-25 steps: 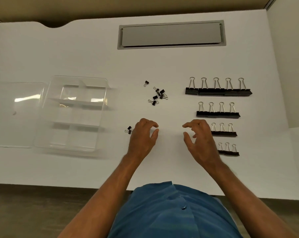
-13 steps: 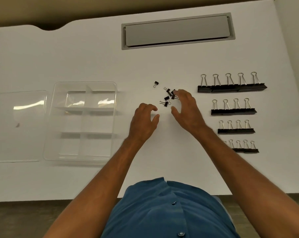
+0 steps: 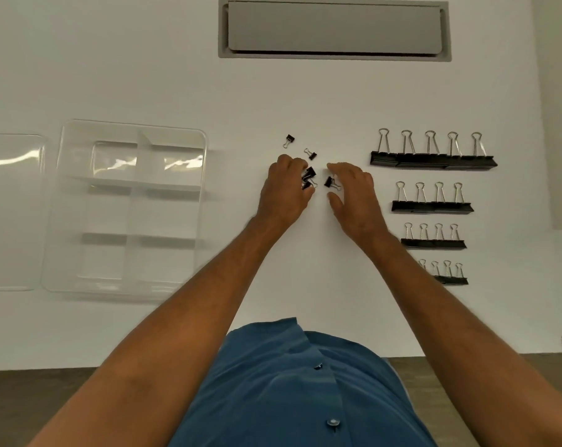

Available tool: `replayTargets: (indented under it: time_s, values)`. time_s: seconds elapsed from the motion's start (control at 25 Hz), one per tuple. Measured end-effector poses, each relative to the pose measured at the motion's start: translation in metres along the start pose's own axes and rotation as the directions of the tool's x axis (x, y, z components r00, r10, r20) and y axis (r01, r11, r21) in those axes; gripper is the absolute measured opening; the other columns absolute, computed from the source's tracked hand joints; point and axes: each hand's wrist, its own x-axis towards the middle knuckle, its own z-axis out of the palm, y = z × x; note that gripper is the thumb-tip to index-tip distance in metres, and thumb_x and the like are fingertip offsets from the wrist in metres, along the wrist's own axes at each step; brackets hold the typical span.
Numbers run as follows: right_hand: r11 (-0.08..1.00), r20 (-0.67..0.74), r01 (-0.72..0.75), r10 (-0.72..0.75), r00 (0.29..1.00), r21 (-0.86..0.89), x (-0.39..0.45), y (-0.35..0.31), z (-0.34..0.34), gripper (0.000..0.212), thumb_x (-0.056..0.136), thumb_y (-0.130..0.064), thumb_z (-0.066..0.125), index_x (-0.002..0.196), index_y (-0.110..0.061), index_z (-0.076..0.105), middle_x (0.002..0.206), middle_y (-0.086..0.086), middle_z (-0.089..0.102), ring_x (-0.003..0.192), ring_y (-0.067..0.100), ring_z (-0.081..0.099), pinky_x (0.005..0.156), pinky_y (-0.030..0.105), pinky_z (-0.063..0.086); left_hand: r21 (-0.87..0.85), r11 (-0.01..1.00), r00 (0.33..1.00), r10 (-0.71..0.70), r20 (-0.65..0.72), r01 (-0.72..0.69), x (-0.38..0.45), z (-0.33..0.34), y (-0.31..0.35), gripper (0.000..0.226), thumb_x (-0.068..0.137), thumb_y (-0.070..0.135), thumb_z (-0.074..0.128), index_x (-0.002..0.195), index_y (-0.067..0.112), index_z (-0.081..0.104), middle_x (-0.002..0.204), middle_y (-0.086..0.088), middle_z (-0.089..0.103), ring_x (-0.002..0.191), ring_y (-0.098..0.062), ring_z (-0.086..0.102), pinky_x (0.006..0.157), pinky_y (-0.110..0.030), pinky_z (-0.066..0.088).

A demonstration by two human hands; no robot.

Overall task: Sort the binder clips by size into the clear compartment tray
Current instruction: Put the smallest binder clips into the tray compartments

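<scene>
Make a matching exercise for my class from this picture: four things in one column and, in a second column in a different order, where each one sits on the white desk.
Column 1
1. clear compartment tray
2. row of five largest binder clips
3. grey hatch
4. tiny binder clips

Column 2
A. far edge of the desk, in the middle
B. left side, with nothing in its compartments
C. loose in the middle, by the left hand and right hand
D. right side, top of four rows

Pairs: 1-B, 2-D, 3-A, 4-C
</scene>
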Motion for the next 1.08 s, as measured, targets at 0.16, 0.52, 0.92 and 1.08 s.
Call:
replayTargets:
  time_s: [0.16, 0.52, 0.92, 1.08]
  values:
    - [0.992, -0.048, -0.050, 0.056, 0.997, 0.117, 0.000, 0.006, -0.003, 0.041, 0.089, -0.011, 0.070, 0.127, -0.017, 0.058, 0.121, -0.005, 0.048, 0.103, 0.015, 0.052, 0.091, 0.031, 0.051, 0.011, 1.000, 1.000, 0.001, 0.005, -0.001, 0.001, 0.001, -0.006, 0.030, 0.088, 0.020, 0.070, 0.114, 0.013, 0.059, 0.118, -0.006, 0.050, 0.109, -0.024, 0.048, 0.088, -0.039, 0.049]
    - [0.978, 0.012, -0.115, 0.114, 0.993, 0.171, -0.003, -0.001, -0.004, 0.044, 0.088, -0.005, 0.064, 0.129, -0.019, 0.054, 0.107, -0.002, 0.053, 0.090, 0.013, 0.053, 0.080, 0.018, 0.043, -0.004, 0.999, 0.999, -0.034, 0.009, 0.034, -0.008, 0.000, -0.005, 0.022, 0.085, 0.021, 0.062, 0.105, 0.012, 0.062, 0.109, -0.005, 0.052, 0.097, -0.021, 0.053, 0.079, -0.033, 0.049]
    - [0.999, -0.017, 0.041, -0.041, 0.999, 0.013, -0.013, -0.022, 0.013, 0.055, 0.088, -0.013, 0.060, 0.142, -0.018, 0.051, 0.136, 0.004, 0.046, 0.120, 0.020, 0.041, 0.093, 0.024, 0.041, -0.151, 0.985, 0.996, -0.088, 0.003, 0.087, -0.021, -0.005, -0.016, 0.030, 0.086, 0.005, 0.058, 0.113, 0.018, 0.059, 0.108, -0.001, 0.059, 0.088, -0.008, 0.052, 0.073, -0.012, 0.041]
    - [0.992, 0.043, 0.088, -0.084, 0.996, -0.086, -0.012, -0.019, 0.017, 0.049, 0.092, -0.022, 0.068, 0.139, -0.017, 0.055, 0.133, 0.006, 0.050, 0.118, 0.023, 0.044, 0.094, 0.029, 0.043, -0.131, 0.989, 0.997, -0.071, 0.017, 0.073, -0.028, -0.002, -0.012, 0.041, 0.087, 0.003, 0.058, 0.126, 0.014, 0.056, 0.114, -0.004, 0.060, 0.099, -0.015, 0.055, 0.081, -0.021, 0.043]
